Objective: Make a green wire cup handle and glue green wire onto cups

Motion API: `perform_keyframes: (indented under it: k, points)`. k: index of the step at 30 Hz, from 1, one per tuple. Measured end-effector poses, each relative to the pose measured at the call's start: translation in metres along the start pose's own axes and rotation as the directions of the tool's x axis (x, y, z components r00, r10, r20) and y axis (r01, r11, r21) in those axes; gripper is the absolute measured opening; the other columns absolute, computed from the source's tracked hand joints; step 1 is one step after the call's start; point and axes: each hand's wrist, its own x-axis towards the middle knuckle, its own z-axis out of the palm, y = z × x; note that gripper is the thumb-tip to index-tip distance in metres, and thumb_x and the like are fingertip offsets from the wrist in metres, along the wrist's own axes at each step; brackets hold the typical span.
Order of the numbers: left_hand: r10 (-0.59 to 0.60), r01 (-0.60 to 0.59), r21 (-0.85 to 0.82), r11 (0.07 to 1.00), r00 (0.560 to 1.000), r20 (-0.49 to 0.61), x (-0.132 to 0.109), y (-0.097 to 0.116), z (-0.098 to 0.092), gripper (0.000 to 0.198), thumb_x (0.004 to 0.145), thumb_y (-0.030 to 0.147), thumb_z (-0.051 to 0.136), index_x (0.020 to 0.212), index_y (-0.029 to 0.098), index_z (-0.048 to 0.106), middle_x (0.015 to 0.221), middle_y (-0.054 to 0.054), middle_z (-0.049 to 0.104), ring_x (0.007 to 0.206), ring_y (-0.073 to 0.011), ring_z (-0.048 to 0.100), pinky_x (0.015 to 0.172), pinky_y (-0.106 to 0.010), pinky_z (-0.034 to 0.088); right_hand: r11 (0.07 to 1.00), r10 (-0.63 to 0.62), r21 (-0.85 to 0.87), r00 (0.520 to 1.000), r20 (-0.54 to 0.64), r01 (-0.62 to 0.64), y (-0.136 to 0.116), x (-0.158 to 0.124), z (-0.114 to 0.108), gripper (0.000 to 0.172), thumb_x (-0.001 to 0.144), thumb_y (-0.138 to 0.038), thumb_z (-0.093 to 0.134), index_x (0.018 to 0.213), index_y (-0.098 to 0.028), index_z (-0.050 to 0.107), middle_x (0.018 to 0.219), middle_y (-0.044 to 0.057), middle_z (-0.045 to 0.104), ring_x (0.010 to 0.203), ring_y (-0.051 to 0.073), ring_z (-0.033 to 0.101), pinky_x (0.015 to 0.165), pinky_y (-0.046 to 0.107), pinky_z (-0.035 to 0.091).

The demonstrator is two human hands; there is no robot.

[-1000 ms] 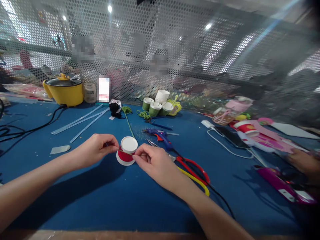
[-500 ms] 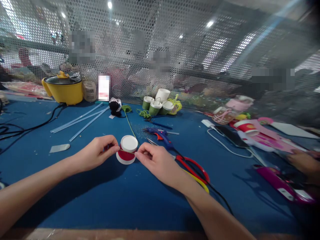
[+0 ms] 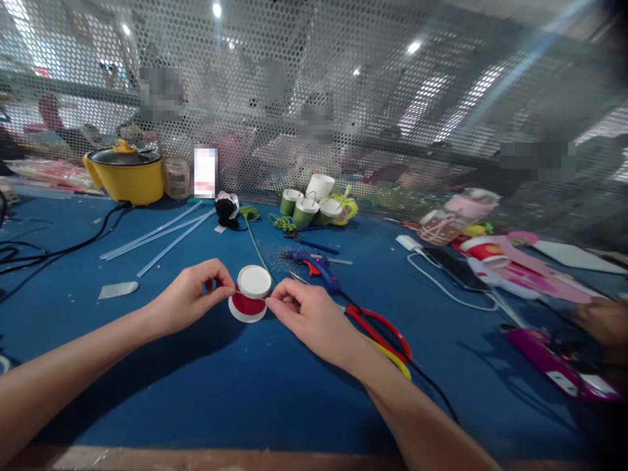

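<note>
Behind the blue bench (image 3: 196, 392) rose a perforated screen (image 3: 275, 78). Head view: the red-and-white cup (image 3: 250, 305) stood between left hand (image 3: 196, 297) and right hand (image 3: 309, 314), each grip pinching what seemed green yarn (image 3: 256, 246) at the cup's sides.

A craft workshop: a blue plastic glue gun (image 3: 321, 268) and red-handled metal scissors (image 3: 354, 314) lie on a flat blue desk (image 3: 235, 392).
</note>
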Motion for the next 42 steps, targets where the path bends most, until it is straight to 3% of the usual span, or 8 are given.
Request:
perform_keyframes:
  k: [5, 15, 21, 31, 42]
  points:
    - [0.102, -0.102, 0.011, 0.995, 0.994, -0.042, 0.001, -0.005, 0.001, 0.012, 0.08, 0.024, 0.047, 0.071, 0.017, 0.051, 0.088, -0.004, 0.05, 0.081, -0.0134, 0.05, 0.074, -0.029, 0.041, 1.0, -0.012, -0.018, 1.0, -0.012, 0.012, 0.002, 0.001, 0.0, 0.017, 0.079, -0.024, 0.049, 0.064, -0.017, 0.051, 0.056, -0.004, 0.049, 0.05, 0.008, 0.041, 0.046, 0.02, 0.03]
    - [0.069, -0.067, -0.064, 0.996, 0.997, 0.02, 0.001, -0.008, 0.003, 0.011, 0.081, 0.026, 0.046, 0.075, 0.017, 0.05, 0.122, -0.01, 0.045, 0.108, -0.0191, 0.047, 0.092, -0.038, 0.037, 0.994, -0.062, -0.098, 0.997, -0.048, 0.057, 0.009, 0.005, 0.002, 0.016, 0.079, -0.021, 0.048, 0.064, -0.017, 0.048, 0.067, -0.001, 0.049, 0.059, 0.01, 0.045, 0.054, 0.023, 0.034]
    - [0.047, -0.039, -0.17, 0.985, 0.998, 0.042, 0.004, -0.006, 0.005, 0.011, 0.08, 0.026, 0.048, 0.074, 0.017, 0.048, 0.115, -0.011, 0.053, 0.107, -0.0193, 0.049, 0.091, -0.037, 0.038, 0.989, -0.095, -0.119, 0.992, -0.085, 0.085, 0.012, 0.008, 0.003, 0.015, 0.079, -0.017, 0.048, 0.064, -0.017, 0.048, 0.07, 0.0, 0.047, 0.064, 0.011, 0.046, 0.058, 0.025, 0.035]
    - [0.046, -0.035, -0.261, 0.965, 0.998, 0.034, 0.004, -0.006, 0.007, 0.011, 0.08, 0.024, 0.047, 0.073, 0.016, 0.048, 0.115, -0.012, 0.054, 0.106, -0.0198, 0.051, 0.088, -0.038, 0.041, 0.98, -0.195, -0.061, 0.976, -0.095, 0.19, 0.017, 0.01, 0.004, 0.014, 0.08, -0.014, 0.047, 0.067, -0.017, 0.047, 0.08, 0.004, 0.049, 0.075, 0.014, 0.048, 0.068, 0.028, 0.039]
    - [0.024, -0.014, -0.306, 0.952, 0.999, 0.031, 0.005, -0.006, 0.009, 0.01, 0.08, 0.024, 0.047, 0.074, 0.016, 0.047, 0.116, -0.013, 0.052, 0.104, -0.0186, 0.052, 0.087, -0.037, 0.042, 0.978, -0.205, -0.054, 0.974, -0.091, 0.201, 0.018, 0.011, 0.003, 0.012, 0.081, -0.014, 0.046, 0.069, -0.017, 0.047, 0.082, 0.005, 0.05, 0.077, 0.015, 0.048, 0.07, 0.029, 0.039]
